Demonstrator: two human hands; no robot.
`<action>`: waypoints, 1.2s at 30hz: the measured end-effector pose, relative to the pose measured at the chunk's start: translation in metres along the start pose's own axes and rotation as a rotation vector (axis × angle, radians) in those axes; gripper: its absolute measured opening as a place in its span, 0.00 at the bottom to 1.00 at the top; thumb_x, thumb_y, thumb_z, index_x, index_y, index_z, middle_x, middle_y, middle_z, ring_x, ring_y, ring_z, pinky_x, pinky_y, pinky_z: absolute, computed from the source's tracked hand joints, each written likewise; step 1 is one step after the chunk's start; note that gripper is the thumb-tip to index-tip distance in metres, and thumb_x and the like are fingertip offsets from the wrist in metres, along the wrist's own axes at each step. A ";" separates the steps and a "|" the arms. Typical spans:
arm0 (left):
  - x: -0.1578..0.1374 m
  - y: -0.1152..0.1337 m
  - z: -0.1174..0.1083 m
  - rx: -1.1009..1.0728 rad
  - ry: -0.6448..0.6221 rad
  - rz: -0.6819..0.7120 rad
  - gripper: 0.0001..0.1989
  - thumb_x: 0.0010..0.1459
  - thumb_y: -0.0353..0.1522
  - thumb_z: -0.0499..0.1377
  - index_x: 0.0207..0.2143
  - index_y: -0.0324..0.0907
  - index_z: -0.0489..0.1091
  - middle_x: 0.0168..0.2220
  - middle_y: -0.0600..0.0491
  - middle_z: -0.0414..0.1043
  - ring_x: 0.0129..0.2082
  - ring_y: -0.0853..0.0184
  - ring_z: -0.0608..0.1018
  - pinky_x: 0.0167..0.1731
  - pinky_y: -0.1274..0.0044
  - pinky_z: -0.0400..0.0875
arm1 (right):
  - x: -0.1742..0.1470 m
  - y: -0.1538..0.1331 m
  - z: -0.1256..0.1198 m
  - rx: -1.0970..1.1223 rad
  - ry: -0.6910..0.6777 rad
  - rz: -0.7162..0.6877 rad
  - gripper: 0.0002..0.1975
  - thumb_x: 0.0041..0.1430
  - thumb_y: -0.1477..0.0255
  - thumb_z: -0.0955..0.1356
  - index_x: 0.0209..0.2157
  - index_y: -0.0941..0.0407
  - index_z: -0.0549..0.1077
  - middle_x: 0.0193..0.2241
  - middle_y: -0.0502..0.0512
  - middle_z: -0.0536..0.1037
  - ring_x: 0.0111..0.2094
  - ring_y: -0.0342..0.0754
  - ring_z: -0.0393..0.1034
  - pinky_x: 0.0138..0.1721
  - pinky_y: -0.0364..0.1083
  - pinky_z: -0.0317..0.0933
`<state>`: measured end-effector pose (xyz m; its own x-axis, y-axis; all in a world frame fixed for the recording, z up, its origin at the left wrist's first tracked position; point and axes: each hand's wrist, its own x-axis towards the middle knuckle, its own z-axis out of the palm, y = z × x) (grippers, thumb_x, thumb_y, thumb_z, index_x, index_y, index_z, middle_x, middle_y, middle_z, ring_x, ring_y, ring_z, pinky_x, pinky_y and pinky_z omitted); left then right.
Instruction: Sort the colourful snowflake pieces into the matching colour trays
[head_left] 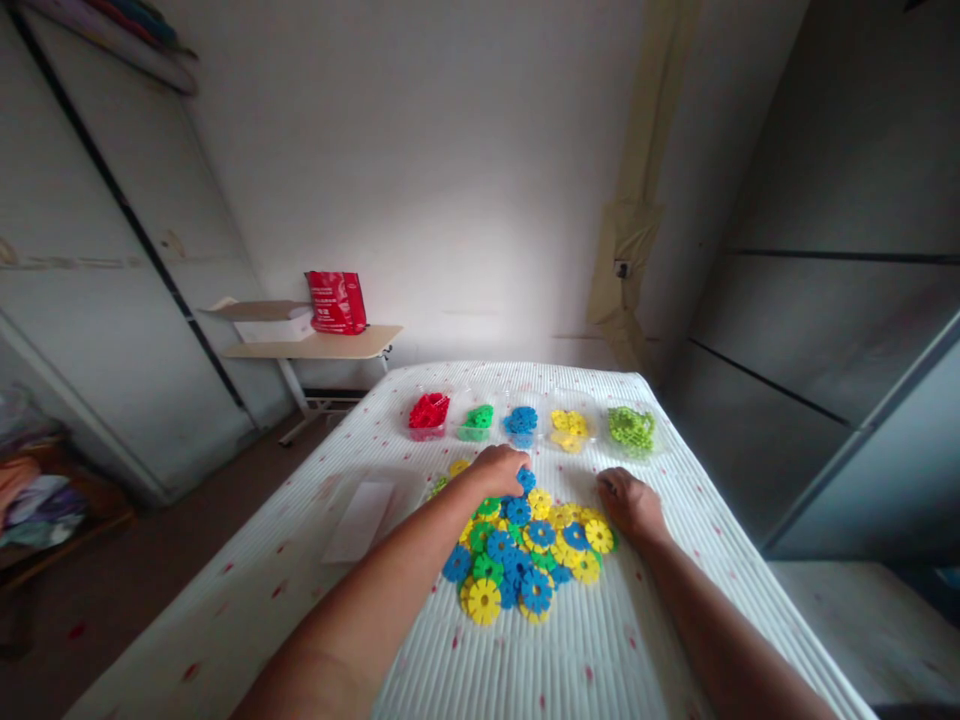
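A heap of notched snowflake discs in blue, yellow and green lies on the table in front of me. My left hand reaches over the far side of the heap. Its fingers are pinched at the edge of a blue snowflake disc. Just right of the heap, my right hand rests on the cloth with its fingers curled in, and no disc shows in it. Behind the hands stands a row of clear boxes, holding red pieces, green pieces, blue discs, yellow discs and light green pieces.
A white ribbed cloth with red specks covers the table. To the left of the heap lies a flat white sheet. A side table by the wall bears a red bag and a white box. Grey cabinets flank both sides.
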<state>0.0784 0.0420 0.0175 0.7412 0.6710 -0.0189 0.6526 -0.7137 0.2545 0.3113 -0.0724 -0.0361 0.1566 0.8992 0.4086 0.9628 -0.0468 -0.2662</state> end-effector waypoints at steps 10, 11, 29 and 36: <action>0.002 -0.015 0.009 -0.056 0.003 0.003 0.23 0.42 0.34 0.62 0.45 0.44 0.71 0.42 0.54 0.75 0.41 0.64 0.75 0.40 0.79 0.68 | 0.000 -0.001 -0.002 0.002 -0.006 0.012 0.13 0.58 0.73 0.59 0.33 0.55 0.74 0.34 0.54 0.77 0.32 0.45 0.70 0.32 0.40 0.58; 0.001 -0.015 0.010 -0.050 0.007 0.013 0.24 0.42 0.35 0.63 0.45 0.44 0.71 0.43 0.54 0.75 0.43 0.63 0.75 0.42 0.78 0.68 | 0.000 -0.001 -0.002 -0.002 -0.007 0.015 0.13 0.58 0.73 0.59 0.33 0.55 0.74 0.34 0.54 0.77 0.32 0.44 0.70 0.32 0.40 0.58; 0.016 0.017 -0.005 0.059 -0.175 0.099 0.22 0.35 0.24 0.62 0.37 0.46 0.75 0.39 0.53 0.76 0.40 0.62 0.75 0.40 0.78 0.67 | 0.001 0.000 -0.001 -0.004 -0.047 0.038 0.12 0.58 0.73 0.60 0.34 0.55 0.74 0.35 0.54 0.76 0.34 0.45 0.70 0.33 0.40 0.57; 0.010 -0.001 -0.005 -0.152 -0.115 0.046 0.21 0.38 0.28 0.63 0.40 0.41 0.74 0.34 0.55 0.75 0.33 0.67 0.75 0.30 0.82 0.67 | 0.001 -0.004 -0.005 -0.015 -0.065 0.058 0.11 0.58 0.73 0.60 0.33 0.55 0.74 0.35 0.54 0.76 0.35 0.45 0.70 0.32 0.40 0.56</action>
<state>0.0843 0.0506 0.0215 0.7884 0.6048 -0.1125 0.5930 -0.6984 0.4009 0.3093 -0.0732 -0.0299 0.1982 0.9210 0.3354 0.9556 -0.1056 -0.2750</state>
